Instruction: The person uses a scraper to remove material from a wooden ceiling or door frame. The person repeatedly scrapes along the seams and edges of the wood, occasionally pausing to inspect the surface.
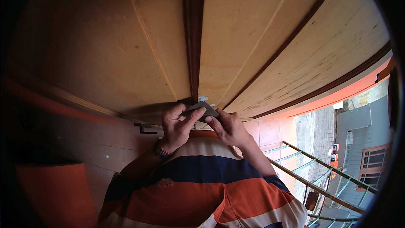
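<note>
In front of my chest, both hands grip a small, flat, dark grey sheet (205, 110) that looks like folded sandpaper. My left hand (176, 122) pinches its left side, thumb on top. From the right, my right hand (228, 127) closes on the other edge with thumb and fingers. The sheet is bent and tilted between the two thumbs. Just beyond it stands a tall pale wood panel (230, 29) with dark brown trim (194, 29). A small pale blue patch (203, 99) shows at the panel's lower part; I cannot tell what it is.
A dark handle-like piece (147, 131) juts out left of my left wrist. To the right lies or leans a green metal ladder-like frame (314, 181). Pinkish tiles (270, 133) cover the floor. An orange surface (57, 194) is at lower left, and several small containers (334, 158) sit outside.
</note>
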Motion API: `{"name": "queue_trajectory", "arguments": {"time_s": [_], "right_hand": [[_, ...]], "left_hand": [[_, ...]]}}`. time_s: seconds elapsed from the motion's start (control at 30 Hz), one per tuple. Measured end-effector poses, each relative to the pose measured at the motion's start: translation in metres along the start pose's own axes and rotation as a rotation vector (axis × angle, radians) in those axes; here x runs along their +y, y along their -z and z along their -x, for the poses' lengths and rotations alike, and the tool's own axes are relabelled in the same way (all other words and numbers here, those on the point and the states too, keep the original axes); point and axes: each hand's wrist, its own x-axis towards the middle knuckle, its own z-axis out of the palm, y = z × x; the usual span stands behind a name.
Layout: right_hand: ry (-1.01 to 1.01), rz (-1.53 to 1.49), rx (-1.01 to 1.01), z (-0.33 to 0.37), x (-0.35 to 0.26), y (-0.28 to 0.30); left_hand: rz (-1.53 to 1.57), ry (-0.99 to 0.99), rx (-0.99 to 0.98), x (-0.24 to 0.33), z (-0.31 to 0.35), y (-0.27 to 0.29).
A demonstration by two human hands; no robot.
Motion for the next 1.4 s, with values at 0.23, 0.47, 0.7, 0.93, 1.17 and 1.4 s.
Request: {"name": "queue_trajectory", "arguments": {"time_s": [0.23,0.47,0.7,0.93,1.17,1.4], "right_hand": [[0.041,0.054,-0.007,-0.005,-0.005,0.013],[0.154,0.138,-0.073,-0.011,-0.007,0.037],[0.194,0.172,-0.048,-0.013,-0.003,0.040],[0.125,0.095,-0.067,-0.013,0.004,0.030],[0.151,0.155,-0.094,-0.014,-0.005,0.042],[0.133,0.167,-0.139,-0.010,-0.013,0.047]], "left_hand": [[-0.047,-0.047,0.064,-0.020,0.000,-0.001],[-0.148,-0.028,0.069,-0.012,0.001,-0.007],[-0.105,-0.059,0.105,-0.026,0.000,-0.012],[-0.214,-0.034,0.066,-0.020,0.006,-0.004],[-0.182,-0.086,0.060,-0.012,-0.001,-0.010],[-0.104,0.011,0.060,0.008,-0.004,-0.016]]}}
